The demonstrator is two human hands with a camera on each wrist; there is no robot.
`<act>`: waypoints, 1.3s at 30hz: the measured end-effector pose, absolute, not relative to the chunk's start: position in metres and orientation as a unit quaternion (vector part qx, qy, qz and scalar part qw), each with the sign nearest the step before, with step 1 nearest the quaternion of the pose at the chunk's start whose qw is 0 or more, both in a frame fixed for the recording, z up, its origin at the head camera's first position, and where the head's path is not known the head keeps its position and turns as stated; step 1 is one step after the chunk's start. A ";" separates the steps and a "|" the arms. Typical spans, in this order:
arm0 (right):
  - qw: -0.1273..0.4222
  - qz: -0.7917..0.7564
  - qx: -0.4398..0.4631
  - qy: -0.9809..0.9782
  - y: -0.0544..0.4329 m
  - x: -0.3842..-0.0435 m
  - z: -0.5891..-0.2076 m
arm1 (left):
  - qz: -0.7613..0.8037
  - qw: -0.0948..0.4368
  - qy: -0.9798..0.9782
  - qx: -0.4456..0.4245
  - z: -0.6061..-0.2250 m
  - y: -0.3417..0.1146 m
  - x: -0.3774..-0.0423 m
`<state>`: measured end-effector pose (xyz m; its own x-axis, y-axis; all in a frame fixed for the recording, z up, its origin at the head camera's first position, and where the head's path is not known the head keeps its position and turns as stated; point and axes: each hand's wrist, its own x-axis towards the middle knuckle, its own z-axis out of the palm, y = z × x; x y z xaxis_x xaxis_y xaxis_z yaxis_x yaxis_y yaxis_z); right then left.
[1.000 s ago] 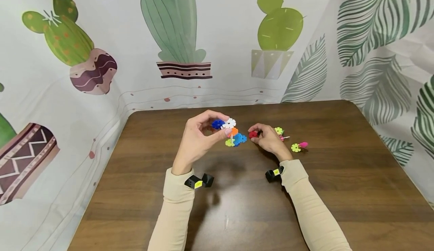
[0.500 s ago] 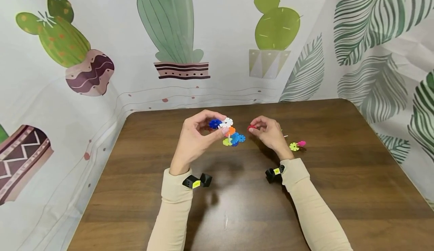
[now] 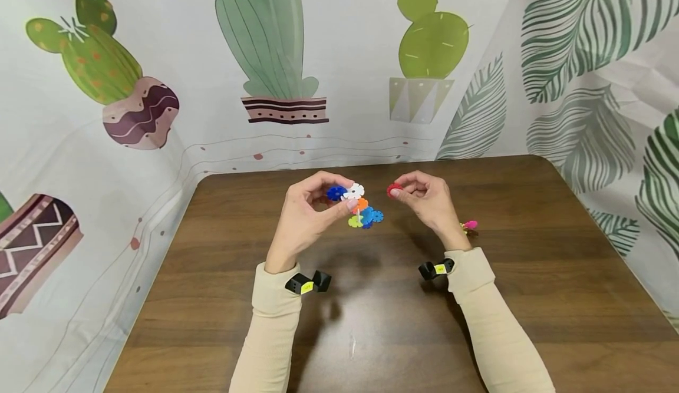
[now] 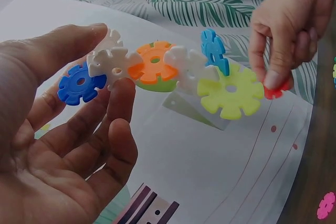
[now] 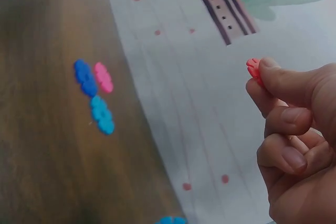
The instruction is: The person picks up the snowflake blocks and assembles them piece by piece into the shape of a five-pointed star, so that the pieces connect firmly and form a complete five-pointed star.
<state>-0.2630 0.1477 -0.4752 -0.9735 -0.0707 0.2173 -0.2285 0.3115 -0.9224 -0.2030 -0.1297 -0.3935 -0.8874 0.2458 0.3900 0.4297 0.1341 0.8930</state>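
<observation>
My left hand (image 3: 310, 216) pinches a chain of interlocking snowflake discs by its white disc (image 4: 111, 67), held up above the table. In the left wrist view a dark blue disc (image 4: 81, 83) joins that white one, with an orange disc (image 4: 155, 61), a second white disc (image 4: 189, 69), a yellow-green disc (image 4: 231, 92) and a light blue disc (image 4: 214, 51) along the chain. Between thumb and forefinger my right hand (image 3: 432, 204) holds a red snowflake disc (image 5: 253, 68), raised to the right of the chain and apart from it in the head view.
On the brown table (image 3: 530, 299), a pink disc (image 3: 471, 224) lies partly behind the right wrist. The right wrist view shows a blue disc (image 5: 85, 77), a pink one and a light blue disc (image 5: 102, 115) close together. A cactus-print cloth (image 3: 361, 139) hangs behind the table.
My right hand has lifted the red disc up from near the table and now covers most of the loose discs behind it. The left hand stays nearly still with the chain.
</observation>
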 end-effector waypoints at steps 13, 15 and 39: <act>0.096 0.591 0.127 -0.791 0.145 -0.247 -0.447 | -0.621 0.075 -0.747 -0.226 -0.391 -0.131 -0.203; 0.095 0.601 0.130 -0.783 0.144 -0.245 -0.444 | -0.622 0.073 -0.746 -0.227 -0.391 -0.131 -0.203; 0.081 0.606 0.157 -0.776 0.138 -0.223 -0.412 | -0.609 0.070 -0.757 -0.226 -0.394 -0.125 -0.204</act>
<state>-0.2234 0.1377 -0.4124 -0.9373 -0.1457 0.3167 -0.3425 0.2164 -0.9142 -0.2035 -0.1253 -0.3943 -0.8879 0.2577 0.3811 0.4274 0.1555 0.8906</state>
